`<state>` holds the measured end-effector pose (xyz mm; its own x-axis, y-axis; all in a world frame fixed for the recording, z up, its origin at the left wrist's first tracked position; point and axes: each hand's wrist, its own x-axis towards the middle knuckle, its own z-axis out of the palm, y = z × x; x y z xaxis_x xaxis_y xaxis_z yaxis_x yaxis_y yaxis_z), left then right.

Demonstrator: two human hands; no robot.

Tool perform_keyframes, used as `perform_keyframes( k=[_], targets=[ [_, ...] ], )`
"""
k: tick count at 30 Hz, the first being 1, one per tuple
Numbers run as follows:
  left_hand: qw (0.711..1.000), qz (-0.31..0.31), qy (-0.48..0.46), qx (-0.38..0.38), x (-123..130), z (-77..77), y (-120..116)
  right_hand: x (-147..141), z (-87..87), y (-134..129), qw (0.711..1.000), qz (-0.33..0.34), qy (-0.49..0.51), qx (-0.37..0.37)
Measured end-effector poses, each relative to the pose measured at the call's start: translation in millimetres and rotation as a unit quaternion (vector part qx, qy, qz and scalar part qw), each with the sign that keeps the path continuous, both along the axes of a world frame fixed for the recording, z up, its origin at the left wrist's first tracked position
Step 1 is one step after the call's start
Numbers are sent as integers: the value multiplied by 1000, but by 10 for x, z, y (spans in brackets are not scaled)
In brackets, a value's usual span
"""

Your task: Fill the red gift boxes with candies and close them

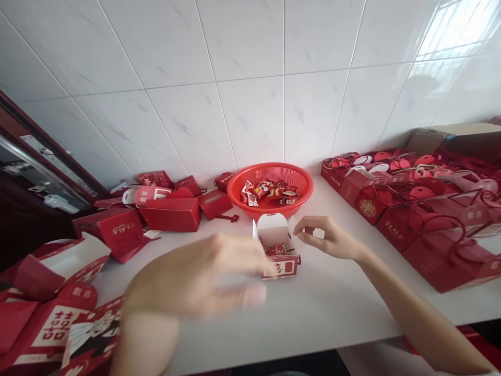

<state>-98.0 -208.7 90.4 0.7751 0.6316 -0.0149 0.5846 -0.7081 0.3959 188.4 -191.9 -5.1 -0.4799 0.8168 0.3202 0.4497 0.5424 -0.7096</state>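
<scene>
A small red box (288, 267) with a white inside stands on the white table, its lid flaps up and red-wrapped sweets (275, 249) inside. My left hand (211, 271), smeared by motion, is at the box's left front; its fingers look stretched out and apart, with nothing seen in them. At the box's right side, my right hand (326, 236) has thumb and forefinger close to the right white flap; whether they pinch it is hard to make out. Just behind the box sits a red plastic basket (270, 210) with wrapped sweets in it.
Red boxes (170, 213), some open or folded, are heaped along the left. Rows of red boxes with cord handles (395, 222) fill the right side. A cardboard box (428, 140) is at the far right. White tiles rise behind the table (313, 324).
</scene>
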Motion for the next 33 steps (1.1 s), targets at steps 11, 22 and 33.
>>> perform_keyframes(
  k=[11, 22, 33],
  targets=[
    [998, 57, 28, -26, 223, -475, 518, 56, -263, -25, 992, -46, 120, 7],
    [993, 72, -50, -85, 352, -629, 463, -51, -361, -37, 989, 6, 150, 19],
    [989, 139, -46, -16, 420, -778, 396, -3, -378, 29, 990, 106, 77, 54]
  ],
)
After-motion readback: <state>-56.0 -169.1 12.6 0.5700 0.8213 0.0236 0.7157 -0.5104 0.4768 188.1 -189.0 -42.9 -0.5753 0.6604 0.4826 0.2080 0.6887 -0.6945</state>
